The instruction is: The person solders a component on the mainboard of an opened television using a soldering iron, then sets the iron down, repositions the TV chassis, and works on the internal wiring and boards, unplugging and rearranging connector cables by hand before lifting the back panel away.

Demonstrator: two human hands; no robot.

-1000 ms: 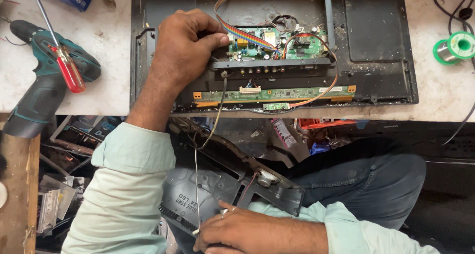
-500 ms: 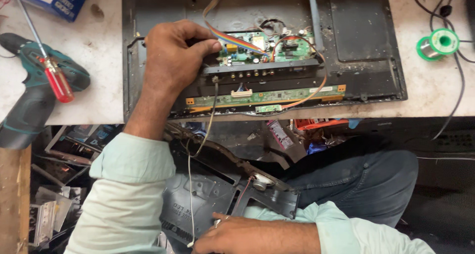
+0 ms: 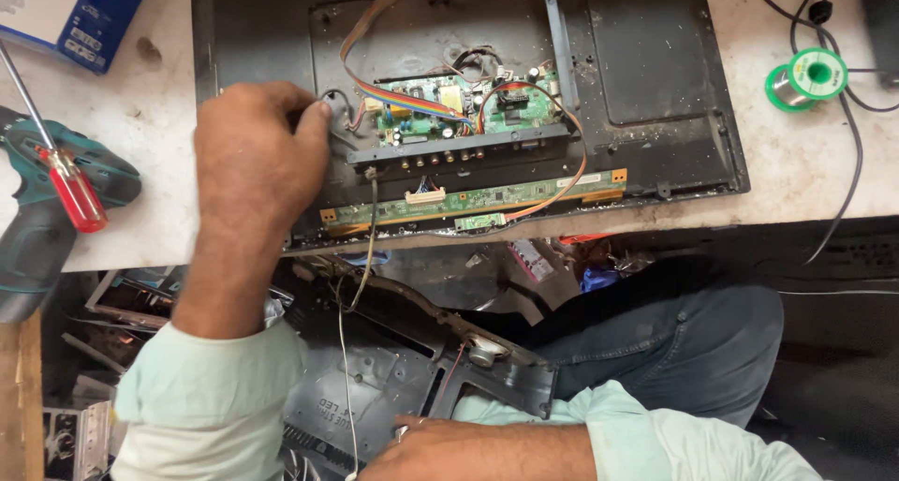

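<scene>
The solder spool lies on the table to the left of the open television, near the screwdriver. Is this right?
Not quite. The head view shows the green solder spool on the table to the right of the open television, far from the red-handled screwdriver.

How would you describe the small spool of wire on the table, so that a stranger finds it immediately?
Start at the big black panel lying open on the pale table. Look past its right edge, near the top right: the spool lies there beside thin black cables. It is the only round, bright green thing on that side.
</scene>
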